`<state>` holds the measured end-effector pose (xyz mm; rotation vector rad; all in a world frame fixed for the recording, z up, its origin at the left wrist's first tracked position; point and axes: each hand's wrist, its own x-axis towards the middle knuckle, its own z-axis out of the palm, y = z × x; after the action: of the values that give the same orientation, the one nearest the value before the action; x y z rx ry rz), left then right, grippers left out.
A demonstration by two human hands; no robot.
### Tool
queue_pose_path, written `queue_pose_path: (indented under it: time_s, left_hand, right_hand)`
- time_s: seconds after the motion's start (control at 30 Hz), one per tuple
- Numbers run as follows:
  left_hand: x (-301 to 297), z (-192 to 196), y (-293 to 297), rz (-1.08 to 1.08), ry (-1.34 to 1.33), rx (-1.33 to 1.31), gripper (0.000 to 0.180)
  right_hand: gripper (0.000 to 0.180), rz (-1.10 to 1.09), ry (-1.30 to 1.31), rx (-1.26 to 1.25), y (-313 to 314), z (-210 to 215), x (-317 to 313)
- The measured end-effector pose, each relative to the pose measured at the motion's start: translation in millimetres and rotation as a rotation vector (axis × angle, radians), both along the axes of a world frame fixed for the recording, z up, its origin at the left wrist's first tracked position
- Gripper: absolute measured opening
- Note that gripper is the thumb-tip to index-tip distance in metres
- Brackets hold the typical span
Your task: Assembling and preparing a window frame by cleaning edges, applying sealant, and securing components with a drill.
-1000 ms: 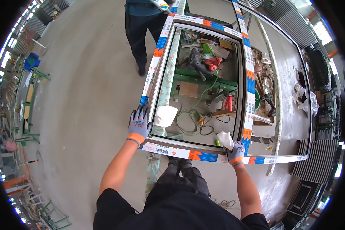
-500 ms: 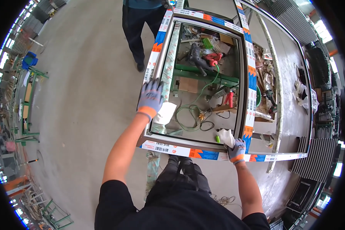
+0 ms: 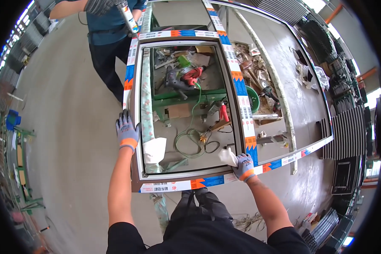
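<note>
A glazed window frame (image 3: pixel 241 101) wrapped in white, blue and orange protective tape lies flat in front of me. My left hand (image 3: pixel 126 131), in a grey glove with an orange cuff, rests flat on the frame's left rail. My right hand (image 3: pixel 243 166), gloved the same way, grips a white cloth (image 3: pixel 227 156) at the frame's near right corner. Another white cloth (image 3: pixel 154 150) lies on the glass by the left rail.
Through the glass I see a green bench (image 3: pixel 186 99) with a red power tool (image 3: pixel 192 75), a green hose and cables. A person in dark clothes (image 3: pixel 108 38) stands at the far left corner holding a sealant tube (image 3: pixel 127 15). A longer taped frame (image 3: pixel 292 154) extends right.
My left hand has moved from the near left corner farther up the left rail. My right hand has stayed at the near right corner with the cloth. The view has come closer to the frame.
</note>
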<state>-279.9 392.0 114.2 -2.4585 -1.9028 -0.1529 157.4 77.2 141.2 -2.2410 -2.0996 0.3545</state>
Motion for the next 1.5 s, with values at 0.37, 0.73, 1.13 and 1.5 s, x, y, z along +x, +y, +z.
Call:
queue_pose_path:
  time_s: [0.37, 0.73, 1.13, 1.5]
  left_hand:
    - [-39, -54, 1, 0.329, -0.319, -0.094, 0.056]
    - [-38, -51, -14, 0.452, -0.330, -0.096, 0.061]
    - [-54, -38, -91, 0.521, -0.461, -0.231, 0.059]
    - [-52, -31, -109, 0.631, -0.060, -0.162, 0.061]
  right_hand:
    - [0.020, 0.007, 0.071, -0.009, 5, 9, -5]
    - [0.024, 0.016, 0.017, -0.053, 1, 9, -3]
    - [0.032, -0.428, -0.039, 0.336, 71, -3, 70]
    - [0.029, -0.188, -0.214, 0.316, 377, -16, 169]
